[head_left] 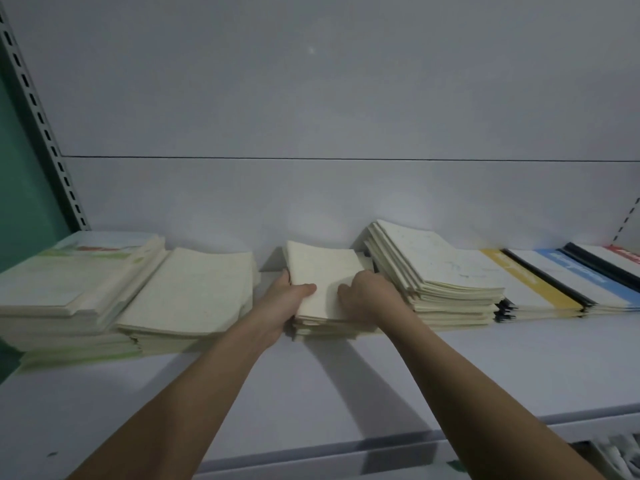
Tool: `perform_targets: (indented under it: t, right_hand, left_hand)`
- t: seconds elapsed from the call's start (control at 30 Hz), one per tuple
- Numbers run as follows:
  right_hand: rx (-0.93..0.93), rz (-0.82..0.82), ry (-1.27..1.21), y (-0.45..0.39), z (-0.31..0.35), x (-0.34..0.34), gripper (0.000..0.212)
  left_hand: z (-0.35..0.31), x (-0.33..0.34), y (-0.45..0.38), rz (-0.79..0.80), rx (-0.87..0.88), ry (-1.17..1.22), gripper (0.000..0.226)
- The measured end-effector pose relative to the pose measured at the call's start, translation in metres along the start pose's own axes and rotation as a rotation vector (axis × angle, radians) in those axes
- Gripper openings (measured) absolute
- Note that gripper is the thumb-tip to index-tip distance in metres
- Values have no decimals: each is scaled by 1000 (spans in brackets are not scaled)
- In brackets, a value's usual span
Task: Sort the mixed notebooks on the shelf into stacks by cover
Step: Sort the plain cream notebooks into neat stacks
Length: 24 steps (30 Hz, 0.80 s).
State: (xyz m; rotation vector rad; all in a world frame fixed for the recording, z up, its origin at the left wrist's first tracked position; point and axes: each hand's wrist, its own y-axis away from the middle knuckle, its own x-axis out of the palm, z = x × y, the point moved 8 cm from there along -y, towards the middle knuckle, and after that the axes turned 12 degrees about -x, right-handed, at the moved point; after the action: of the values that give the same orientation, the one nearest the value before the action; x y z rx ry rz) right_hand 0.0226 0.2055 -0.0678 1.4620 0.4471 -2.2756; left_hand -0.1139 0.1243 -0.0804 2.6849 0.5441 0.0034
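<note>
Most sorting looked done: cream stacks stood at left, banded notebooks at far right on the shelf. The left hand and right hand gripped the middle stack, probably squaring it.

I see a dim picture with a cool grey tone. The light seems to come from above and behind me, so my arms throw soft shadows on the shelf. The whole frame is a little soft and grainy. The wide lens bends the upright rail at the left edge.
</note>
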Motion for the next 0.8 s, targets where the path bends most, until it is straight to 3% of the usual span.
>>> perform_targets:
  t: [0.2,0.33,0.5,0.6,0.73,0.8]
  right_hand:
    - [80,-58,-163,-13,-11,4,65]
    - [32,-98,-191,-17,-16,-5,59]
    - [16,-26,-295,-23,-17,-7,56]
    - [64,31,-394,-26,-14,1,76]
    - [155,-8,-205,-29,-22,12,73]
    - [165,-23,-169,-29,-22,11,78]
  left_hand:
    - [2,2,-5,8,15,-41,45]
    - [7,2,-7,-16,47,-59,45]
    - [5,6,-14,15,37,-62,47]
    - [1,6,-17,29,34,-43,47]
    - [1,5,-27,18,64,14,68]
    - [1,8,-27,-10,115,65,66]
